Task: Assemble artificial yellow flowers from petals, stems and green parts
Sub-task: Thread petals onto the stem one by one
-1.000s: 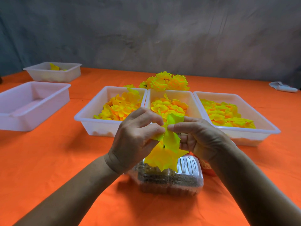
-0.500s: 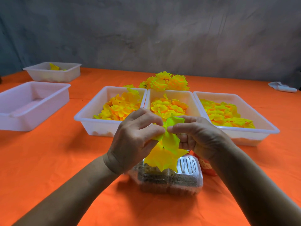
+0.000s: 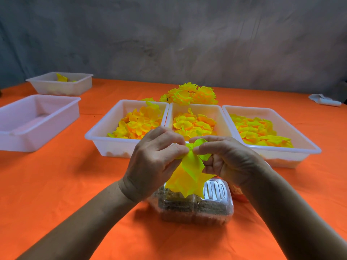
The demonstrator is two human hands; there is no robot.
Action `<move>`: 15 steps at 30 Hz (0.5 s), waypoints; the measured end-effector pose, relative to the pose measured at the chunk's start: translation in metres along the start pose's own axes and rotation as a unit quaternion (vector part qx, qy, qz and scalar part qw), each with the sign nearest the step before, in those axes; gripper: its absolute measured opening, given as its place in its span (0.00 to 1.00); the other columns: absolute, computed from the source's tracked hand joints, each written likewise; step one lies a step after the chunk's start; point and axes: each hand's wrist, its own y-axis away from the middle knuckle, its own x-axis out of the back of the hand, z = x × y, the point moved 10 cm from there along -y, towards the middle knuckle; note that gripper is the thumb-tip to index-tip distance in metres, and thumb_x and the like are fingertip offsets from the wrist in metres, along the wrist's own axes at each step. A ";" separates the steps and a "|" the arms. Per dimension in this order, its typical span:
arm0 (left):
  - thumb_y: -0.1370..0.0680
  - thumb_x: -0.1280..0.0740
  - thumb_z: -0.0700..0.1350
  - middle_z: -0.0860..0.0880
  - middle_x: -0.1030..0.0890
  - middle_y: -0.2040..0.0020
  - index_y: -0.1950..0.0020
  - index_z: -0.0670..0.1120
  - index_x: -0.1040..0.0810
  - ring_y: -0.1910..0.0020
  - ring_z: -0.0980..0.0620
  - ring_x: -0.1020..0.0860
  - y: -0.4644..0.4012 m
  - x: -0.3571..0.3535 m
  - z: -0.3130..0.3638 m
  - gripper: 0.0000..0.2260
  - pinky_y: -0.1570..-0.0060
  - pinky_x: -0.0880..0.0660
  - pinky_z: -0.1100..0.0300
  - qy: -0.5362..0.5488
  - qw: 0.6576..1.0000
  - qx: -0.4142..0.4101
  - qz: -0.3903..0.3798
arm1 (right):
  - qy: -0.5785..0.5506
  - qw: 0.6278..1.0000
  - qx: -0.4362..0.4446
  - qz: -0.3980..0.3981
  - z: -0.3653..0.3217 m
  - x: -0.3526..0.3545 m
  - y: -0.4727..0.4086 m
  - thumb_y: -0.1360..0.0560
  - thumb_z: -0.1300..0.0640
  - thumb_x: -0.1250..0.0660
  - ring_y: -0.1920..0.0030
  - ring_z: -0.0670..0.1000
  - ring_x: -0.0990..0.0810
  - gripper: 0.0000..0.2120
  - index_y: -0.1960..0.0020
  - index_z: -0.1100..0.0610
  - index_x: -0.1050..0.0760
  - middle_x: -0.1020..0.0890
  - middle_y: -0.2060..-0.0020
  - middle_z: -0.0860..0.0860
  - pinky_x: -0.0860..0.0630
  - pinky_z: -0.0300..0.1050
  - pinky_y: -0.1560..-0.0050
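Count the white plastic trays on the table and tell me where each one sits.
5. Three stand side by side mid-table holding petals: left, middle, right. One stands at the left edge, another behind it at far left. None looks hidden.

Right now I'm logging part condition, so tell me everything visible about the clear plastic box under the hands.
The clear plastic box is a transparent ribbed clamshell with its lid closed, resting flat on the orange tablecloth near the person. It looks packed with small dark brownish pieces, too fine to identify. The half-made yellow flower hangs in front of its top; contact cannot be judged.
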 end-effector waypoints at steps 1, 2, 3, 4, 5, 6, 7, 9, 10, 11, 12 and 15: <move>0.26 0.31 0.36 0.42 0.18 0.60 0.61 0.36 0.18 0.61 0.42 0.23 0.000 0.000 0.000 0.06 0.61 0.25 0.50 0.001 1.000 -0.001 0.001 | -0.008 1.000 -0.002 -0.004 0.001 -0.002 0.000 0.30 0.70 0.34 0.69 0.53 0.18 0.10 0.56 0.58 0.20 0.17 0.66 0.55 0.21 0.41 0.68; 0.26 0.31 0.36 0.42 0.18 0.60 0.61 0.36 0.18 0.61 0.42 0.23 -0.001 0.001 0.001 0.06 0.61 0.25 0.50 0.002 1.000 -0.002 0.002 | -0.015 1.000 -0.002 -0.009 0.001 -0.003 0.001 0.31 0.69 0.34 0.69 0.52 0.18 0.09 0.55 0.58 0.21 0.17 0.66 0.55 0.20 0.42 0.67; 0.26 0.31 0.36 0.42 0.18 0.60 0.61 0.36 0.18 0.61 0.42 0.23 -0.001 0.001 0.002 0.06 0.61 0.25 0.51 0.002 1.000 -0.004 0.004 | -0.019 1.000 -0.001 -0.012 0.001 -0.004 0.001 0.33 0.68 0.32 0.68 0.52 0.17 0.10 0.54 0.58 0.21 0.17 0.66 0.55 0.19 0.44 0.66; 0.26 0.31 0.36 0.42 0.18 0.60 0.61 0.36 0.18 0.61 0.42 0.23 -0.001 0.001 0.002 0.06 0.61 0.25 0.51 0.001 1.000 -0.005 0.005 | -0.023 1.000 0.000 -0.014 0.000 -0.005 0.001 0.36 0.66 0.31 0.67 0.52 0.17 0.12 0.54 0.59 0.21 0.16 0.66 0.55 0.19 0.46 0.65; 0.26 0.31 0.36 0.42 0.18 0.60 0.60 0.36 0.17 0.61 0.42 0.23 -0.002 0.001 0.003 0.05 0.61 0.26 0.51 0.002 1.000 -0.005 0.006 | -0.026 1.000 0.000 -0.015 0.000 -0.005 0.002 0.39 0.65 0.31 0.67 0.52 0.16 0.14 0.53 0.59 0.22 0.16 0.65 0.55 0.19 0.46 0.64; 0.26 0.31 0.36 0.42 0.18 0.59 0.60 0.36 0.17 0.61 0.42 0.23 -0.002 0.001 0.002 0.05 0.61 0.26 0.51 0.004 1.000 -0.005 0.006 | -0.028 0.999 0.001 -0.015 0.000 -0.005 0.002 0.40 0.64 0.31 0.67 0.52 0.16 0.16 0.53 0.59 0.22 0.16 0.65 0.55 0.19 0.46 0.65; 0.26 0.31 0.36 0.42 0.18 0.59 0.60 0.36 0.17 0.61 0.42 0.23 -0.002 0.002 0.002 0.05 0.60 0.26 0.51 0.006 1.000 -0.003 0.007 | -0.028 0.999 0.000 -0.015 0.001 -0.006 0.002 0.41 0.64 0.31 0.68 0.52 0.16 0.16 0.52 0.59 0.22 0.16 0.65 0.55 0.19 0.45 0.67; 0.26 0.31 0.35 0.42 0.18 0.59 0.60 0.36 0.17 0.60 0.42 0.23 -0.001 0.002 0.002 0.05 0.60 0.26 0.51 0.010 1.000 -0.002 0.007 | -0.030 0.999 -0.002 -0.015 0.001 -0.005 0.002 0.41 0.65 0.31 0.68 0.52 0.17 0.17 0.52 0.58 0.22 0.16 0.65 0.54 0.21 0.42 0.70; 0.26 0.31 0.35 0.42 0.18 0.59 0.60 0.36 0.17 0.60 0.42 0.23 -0.001 0.002 0.002 0.05 0.60 0.26 0.51 0.011 1.000 -0.002 0.006 | -0.030 0.999 -0.001 -0.015 0.001 -0.005 0.002 0.41 0.65 0.30 0.68 0.52 0.17 0.17 0.52 0.58 0.21 0.16 0.65 0.54 0.22 0.41 0.70; 0.26 0.31 0.35 0.42 0.18 0.59 0.60 0.36 0.17 0.60 0.42 0.23 -0.001 0.001 0.002 0.05 0.60 0.26 0.51 0.012 1.000 -0.003 0.004 | -0.028 1.000 -0.001 -0.014 0.001 -0.005 0.002 0.42 0.65 0.30 0.69 0.52 0.17 0.18 0.52 0.58 0.21 0.16 0.66 0.54 0.22 0.41 0.70; 0.26 0.30 0.35 0.42 0.18 0.59 0.60 0.36 0.17 0.60 0.42 0.23 0.000 0.001 0.002 0.04 0.60 0.26 0.51 0.012 1.000 -0.003 0.003 | -0.026 1.000 -0.001 -0.013 0.001 -0.005 0.002 0.43 0.65 0.30 0.69 0.52 0.17 0.18 0.53 0.58 0.21 0.16 0.66 0.54 0.22 0.41 0.70; 0.27 0.30 0.34 0.42 0.18 0.59 0.60 0.36 0.17 0.60 0.42 0.23 0.002 -0.001 0.002 0.03 0.60 0.26 0.51 0.012 1.000 -0.002 -0.001 | -0.015 1.000 -0.003 -0.015 0.001 -0.005 0.003 0.44 0.64 0.29 0.69 0.52 0.17 0.18 0.54 0.57 0.20 0.17 0.66 0.54 0.22 0.41 0.70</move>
